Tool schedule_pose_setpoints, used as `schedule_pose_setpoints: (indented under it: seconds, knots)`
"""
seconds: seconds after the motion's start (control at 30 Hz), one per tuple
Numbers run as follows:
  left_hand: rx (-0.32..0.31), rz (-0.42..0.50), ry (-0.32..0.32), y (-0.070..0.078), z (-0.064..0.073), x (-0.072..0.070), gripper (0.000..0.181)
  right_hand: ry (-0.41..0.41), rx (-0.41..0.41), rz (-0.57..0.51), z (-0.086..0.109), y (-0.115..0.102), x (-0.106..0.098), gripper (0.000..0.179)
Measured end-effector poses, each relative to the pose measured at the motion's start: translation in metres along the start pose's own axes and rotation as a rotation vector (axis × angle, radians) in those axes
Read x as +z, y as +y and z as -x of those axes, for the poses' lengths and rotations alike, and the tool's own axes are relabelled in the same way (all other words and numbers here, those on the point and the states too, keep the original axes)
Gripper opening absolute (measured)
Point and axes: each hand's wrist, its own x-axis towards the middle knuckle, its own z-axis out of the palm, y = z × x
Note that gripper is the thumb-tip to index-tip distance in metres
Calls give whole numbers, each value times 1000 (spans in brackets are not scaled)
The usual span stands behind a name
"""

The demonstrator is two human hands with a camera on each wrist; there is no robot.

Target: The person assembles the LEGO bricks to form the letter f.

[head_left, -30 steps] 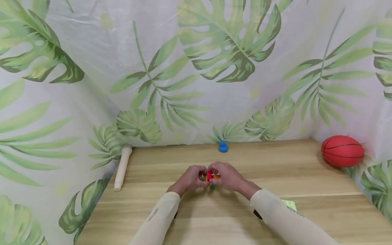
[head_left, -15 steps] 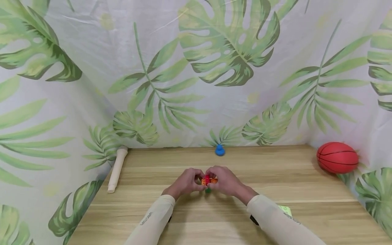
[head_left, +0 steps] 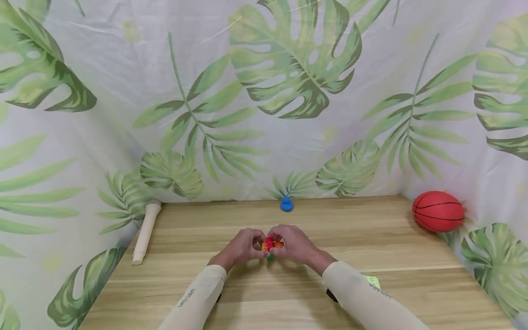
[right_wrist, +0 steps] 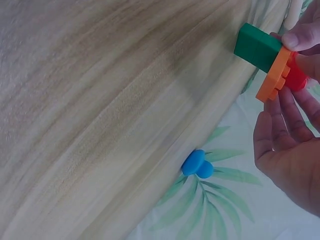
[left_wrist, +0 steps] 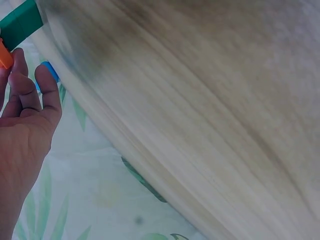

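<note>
Over the middle of the table, both hands meet on a small stack of toy building blocks. A red block [right_wrist: 297, 75] sits on an orange studded block [right_wrist: 273, 80], with a green block [right_wrist: 257, 46] on the orange one's other side. In the head view, my left hand [head_left: 241, 247] pinches the orange block's left end. My right hand [head_left: 296, 245] has thumb and fingers at the red block and the orange block's right end. The green block [head_left: 270, 258] points down toward the tabletop. Several left-hand fingers [left_wrist: 30, 95] show beside the blocks in the left wrist view.
A blue knob-shaped piece [head_left: 286, 204] stands at the table's [head_left: 198, 298] back edge. A pale wooden stick with a rounded head [head_left: 146, 233] lies along the left edge. At the right is a red basketball-patterned ball [head_left: 438, 211]. A light green piece [head_left: 371, 280] shows behind the right forearm.
The head view has turned slightly, shifting the whole scene left. The left fingers have drawn back a little from the red block, so the orange block's left end shows. Both hands keep their hold.
</note>
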Motion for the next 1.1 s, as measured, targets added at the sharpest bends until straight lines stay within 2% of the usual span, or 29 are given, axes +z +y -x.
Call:
schedule_pose_setpoints:
  seconds: [0.17, 0.8, 1.1]
  knots:
    - [-10, 1, 3, -1, 0, 0, 18, 7, 4, 1, 0, 1, 1, 22]
    - [24, 2, 8, -2, 1, 1, 16, 14, -1, -1, 1, 3, 2, 21]
    - [-8, -2, 7, -2, 2, 1, 16, 20, -26, 57, 1, 2, 3, 20]
